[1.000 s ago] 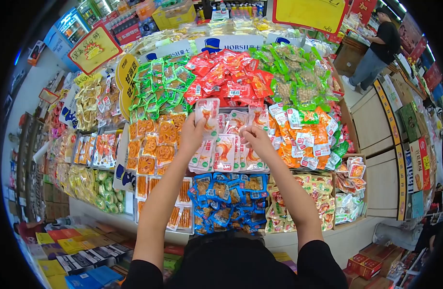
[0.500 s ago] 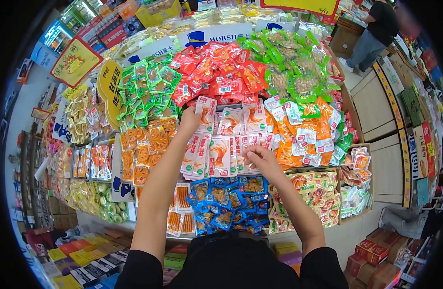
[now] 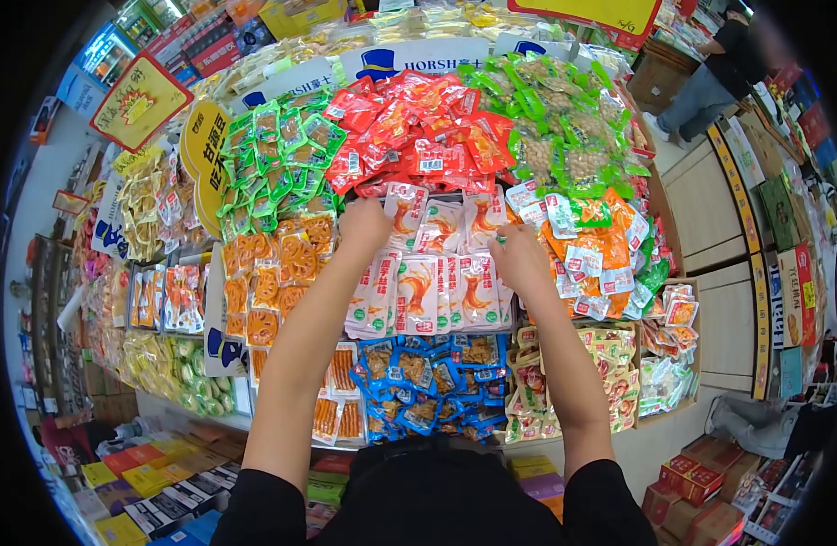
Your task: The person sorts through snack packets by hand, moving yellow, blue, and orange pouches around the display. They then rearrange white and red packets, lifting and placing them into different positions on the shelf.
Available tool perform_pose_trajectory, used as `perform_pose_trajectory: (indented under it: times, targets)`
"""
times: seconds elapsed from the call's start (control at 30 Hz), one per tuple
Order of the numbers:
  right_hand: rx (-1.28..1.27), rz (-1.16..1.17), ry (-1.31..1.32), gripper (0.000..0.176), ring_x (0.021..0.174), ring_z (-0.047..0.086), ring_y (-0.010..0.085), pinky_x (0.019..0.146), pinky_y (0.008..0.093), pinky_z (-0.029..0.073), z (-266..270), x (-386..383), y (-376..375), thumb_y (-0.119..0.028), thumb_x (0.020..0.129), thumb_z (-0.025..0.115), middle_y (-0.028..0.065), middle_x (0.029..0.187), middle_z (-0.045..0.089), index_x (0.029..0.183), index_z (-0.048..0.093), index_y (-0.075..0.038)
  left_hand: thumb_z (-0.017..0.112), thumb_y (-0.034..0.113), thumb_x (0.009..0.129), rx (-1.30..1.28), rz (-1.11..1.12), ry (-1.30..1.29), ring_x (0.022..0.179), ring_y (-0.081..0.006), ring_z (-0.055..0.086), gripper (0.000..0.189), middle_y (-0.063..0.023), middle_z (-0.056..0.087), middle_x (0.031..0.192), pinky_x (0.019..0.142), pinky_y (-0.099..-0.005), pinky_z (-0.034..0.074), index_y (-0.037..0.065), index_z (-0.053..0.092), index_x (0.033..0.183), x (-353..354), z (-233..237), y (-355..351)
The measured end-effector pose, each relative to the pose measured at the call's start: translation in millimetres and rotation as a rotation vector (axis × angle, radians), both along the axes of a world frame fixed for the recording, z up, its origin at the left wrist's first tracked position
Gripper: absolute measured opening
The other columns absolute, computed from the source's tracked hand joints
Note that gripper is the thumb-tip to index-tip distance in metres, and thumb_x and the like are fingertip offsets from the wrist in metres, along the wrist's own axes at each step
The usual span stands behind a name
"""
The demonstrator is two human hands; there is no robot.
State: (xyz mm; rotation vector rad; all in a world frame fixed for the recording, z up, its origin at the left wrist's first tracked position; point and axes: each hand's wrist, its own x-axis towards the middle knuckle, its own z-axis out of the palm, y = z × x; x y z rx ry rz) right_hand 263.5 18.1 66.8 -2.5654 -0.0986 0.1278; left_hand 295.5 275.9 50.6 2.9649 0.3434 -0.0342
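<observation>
White-and-pink snack packets (image 3: 417,293) stand in rows in the middle of the display, with a second row of the same snack packets (image 3: 437,226) behind. My left hand (image 3: 366,226) is at the left edge of the back row, fingers curled down and partly hidden, close to the leftmost packet (image 3: 404,215). At the right edge, my right hand (image 3: 520,257) is also closed, its fingertips beside the rightmost back packet (image 3: 484,217). What either hand grips, if anything, is hidden.
Red packets (image 3: 423,136) lie behind, with green packets (image 3: 273,155) to their left. Orange packets (image 3: 600,246) are at the right, blue packets (image 3: 432,387) in front. A person (image 3: 710,77) stands at the far right back. Cartons (image 3: 687,478) sit on the floor.
My right hand has moved up and right, from the front row to the right edge of the back row. My left hand has shifted slightly, off the face of the leftmost packet.
</observation>
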Motion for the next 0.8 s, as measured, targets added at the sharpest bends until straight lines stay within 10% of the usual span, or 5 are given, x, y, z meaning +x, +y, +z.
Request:
perform_pose_trajectory:
  times: [0.8]
  targets:
    - [0.149, -0.145, -0.001, 0.035, 0.09, 0.063, 0.0385, 0.078, 0.0454, 0.049, -36.0, 38.4, 18.5, -0.024, 0.08, 0.062, 0.0238, 0.091, 0.066, 0.097, 0.058, 0.006, 0.061, 0.022, 0.077, -0.458, -0.158, 0.186, 0.083, -0.0339, 0.064, 0.024, -0.0206, 0.066, 0.086, 0.076, -0.0419, 0.05, 0.002, 0.068, 0.086, -14.5, -13.1, -33.7]
